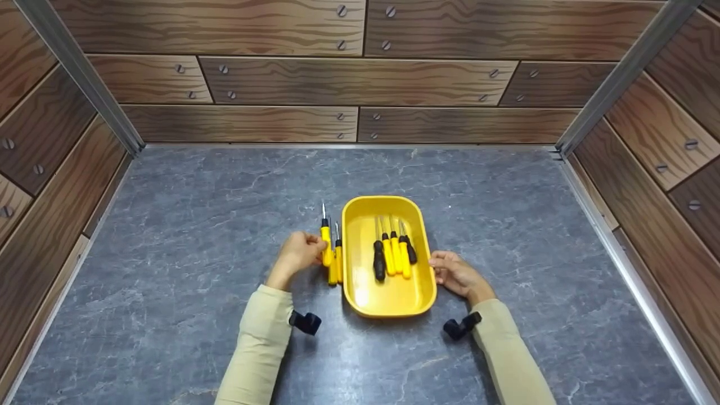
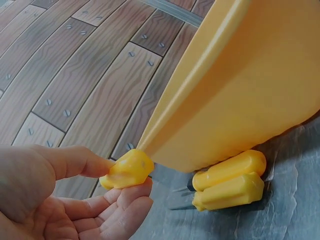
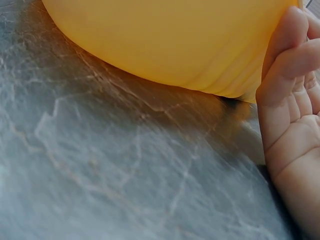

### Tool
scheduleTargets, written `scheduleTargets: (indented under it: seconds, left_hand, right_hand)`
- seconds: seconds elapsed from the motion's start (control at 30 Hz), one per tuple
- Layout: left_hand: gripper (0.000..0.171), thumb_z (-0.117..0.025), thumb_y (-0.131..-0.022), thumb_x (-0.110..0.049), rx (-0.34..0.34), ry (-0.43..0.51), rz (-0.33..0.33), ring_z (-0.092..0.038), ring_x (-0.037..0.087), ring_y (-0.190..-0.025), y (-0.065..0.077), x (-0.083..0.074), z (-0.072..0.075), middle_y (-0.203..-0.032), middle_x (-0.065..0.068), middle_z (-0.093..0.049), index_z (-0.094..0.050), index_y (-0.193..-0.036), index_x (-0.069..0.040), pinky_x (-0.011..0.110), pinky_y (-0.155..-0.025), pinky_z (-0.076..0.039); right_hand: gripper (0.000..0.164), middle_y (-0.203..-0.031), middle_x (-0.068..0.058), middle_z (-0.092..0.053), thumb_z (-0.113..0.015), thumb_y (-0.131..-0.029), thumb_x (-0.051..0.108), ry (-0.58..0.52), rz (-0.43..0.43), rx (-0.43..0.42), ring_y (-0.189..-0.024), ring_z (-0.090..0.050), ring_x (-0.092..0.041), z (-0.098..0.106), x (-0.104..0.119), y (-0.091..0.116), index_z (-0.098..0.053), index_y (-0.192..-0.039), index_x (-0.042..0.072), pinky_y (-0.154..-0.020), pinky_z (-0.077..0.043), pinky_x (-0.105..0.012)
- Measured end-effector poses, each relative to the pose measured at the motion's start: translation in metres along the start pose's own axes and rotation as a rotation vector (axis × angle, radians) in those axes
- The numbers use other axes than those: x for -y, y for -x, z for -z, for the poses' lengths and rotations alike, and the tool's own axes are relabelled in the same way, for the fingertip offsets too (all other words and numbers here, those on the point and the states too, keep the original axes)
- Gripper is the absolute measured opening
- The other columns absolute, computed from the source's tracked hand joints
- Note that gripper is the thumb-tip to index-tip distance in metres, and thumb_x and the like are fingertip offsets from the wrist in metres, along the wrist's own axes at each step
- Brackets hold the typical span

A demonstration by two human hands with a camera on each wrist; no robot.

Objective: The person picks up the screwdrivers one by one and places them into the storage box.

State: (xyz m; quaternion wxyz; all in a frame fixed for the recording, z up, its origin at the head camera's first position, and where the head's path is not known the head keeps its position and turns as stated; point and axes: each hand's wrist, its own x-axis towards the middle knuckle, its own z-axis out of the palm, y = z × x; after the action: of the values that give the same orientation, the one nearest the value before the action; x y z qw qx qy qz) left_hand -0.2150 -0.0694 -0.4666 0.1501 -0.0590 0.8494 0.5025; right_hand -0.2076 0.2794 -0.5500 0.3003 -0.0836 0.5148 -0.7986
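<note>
My left hand (image 1: 301,252) pinches the handle end of a yellow screwdriver (image 1: 325,243), its blade pointing away from me. Two more yellow-handled screwdrivers (image 2: 230,190) lie side by side on the floor surface, just under that hand and along the left wall of the yellow bin (image 1: 360,301). Inside the bin rest several screwdrivers (image 1: 396,256), some with yellow handles and some with black, blades pointing to the far end. My right hand (image 1: 457,274) holds the bin's right side, fingertips at the rim; in the right wrist view its fingers (image 3: 283,47) lie against the outer wall.
The grey marbled surface (image 1: 225,214) spreads around the bin. Wood-patterned walls (image 1: 360,81) with metal edging stand at the back and both sides. Each wrist wears a black camera mount (image 1: 305,323).
</note>
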Motion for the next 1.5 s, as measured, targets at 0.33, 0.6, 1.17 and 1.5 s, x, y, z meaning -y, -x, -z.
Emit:
scheduleTargets:
  seconds: [0.33, 0.6, 1.17, 1.5]
  left_hand:
    - [0.02, -0.056, -0.091, -0.009, 0.016, 0.017, -0.011, -0.061, 0.009, -0.064, 0.002, -0.005, 0.0, -0.077, 0.005, -0.064, -0.068, -0.099, 0.005, 0.034, -0.075, -0.063]
    - [0.022, -0.056, -0.091, -0.009, 0.012, 0.036, -0.011, -0.061, 0.01, -0.066, 0.003, -0.01, -0.001, -0.079, 0.007, -0.063, -0.067, -0.102, 0.006, 0.036, -0.077, -0.063]
    - [0.019, -0.059, -0.09, -0.008, 0.007, 0.069, -0.05, -0.061, 0.011, -0.064, 0.006, -0.021, -0.006, -0.076, 0.006, -0.063, -0.069, -0.098, 0.007, 0.028, -0.069, -0.063]
    - [0.017, -0.056, -0.091, -0.007, 0.02, 0.05, -0.053, -0.06, 0.01, -0.065, 0.006, -0.025, -0.009, -0.081, 0.007, -0.063, -0.068, -0.096, 0.005, 0.027, -0.069, -0.062]
  right_hand:
    - [0.023, -0.071, 0.009, -0.066, -0.048, -0.097, 0.005, 0.006, -0.005, -0.011, -0.056, -0.054, 0.0, 0.001, 0.0, 0.0, -0.062, -0.081, 0.015, -0.048, -0.04, -0.008]
    - [0.024, -0.071, 0.009, -0.066, -0.048, -0.097, 0.005, 0.015, -0.01, -0.012, -0.056, -0.054, 0.0, 0.001, 0.0, 0.0, -0.063, -0.081, 0.015, -0.048, -0.04, -0.008]
    - [0.024, -0.07, 0.009, -0.066, -0.05, -0.097, 0.006, -0.002, -0.001, 0.005, -0.056, -0.053, 0.0, 0.001, -0.002, 0.0, -0.064, -0.08, 0.015, -0.049, -0.041, -0.008]
    - [0.023, -0.072, 0.008, -0.067, -0.049, -0.097, 0.005, -0.006, 0.003, 0.013, -0.056, -0.055, 0.0, 0.002, -0.002, -0.001, -0.064, -0.082, 0.014, -0.049, -0.041, -0.008]
